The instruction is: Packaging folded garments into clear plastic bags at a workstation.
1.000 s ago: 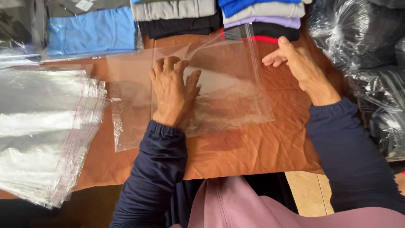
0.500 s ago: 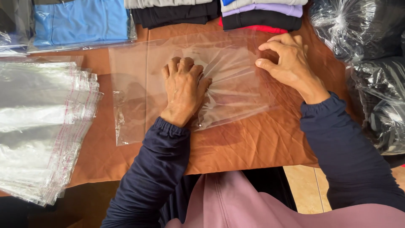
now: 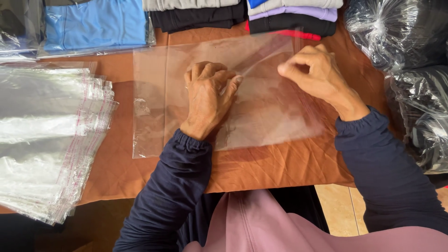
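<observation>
Surroundings: a thick stack of clear bags [image 3: 46, 140] with red-edged strips lies to your left, fanned, its right edge near the left edge of the clear plastic bag [image 3: 270, 112] you are working on, a strip of brown cloth [image 3: 280, 172] showing between them. Along the far edge sit a bagged blue garment [image 3: 93, 23], a pile of folded dark clothes [image 3: 196, 16], and a second folded pile [image 3: 294, 16] in grey, lilac, black and red. That second pile just about meets the bag's far edge. To your right, crinkled plastic bundles [image 3: 410, 56] of dark goods crowd close to your right wrist.

Open room: bare cloth runs along the near side, between the bag and the table edge. The sides and far edge are hemmed in. Beyond the near right corner you can see tiled floor [image 3: 340, 205].

The bag: transparent, rectangular, lying flat at the middle of the cloth, slightly wrinkled, a little skewed to the table edge. A narrower clear layer sticks out at its left end.

Hands: your left hand [image 3: 207, 98] lies palm down on the bag's middle, fingers curled and pressing. Your right hand [image 3: 317, 77] rests at the bag's far right part, fingers bunched, forefinger and thumb together at the film; whether they actually pinch it you cannot tell from here.
</observation>
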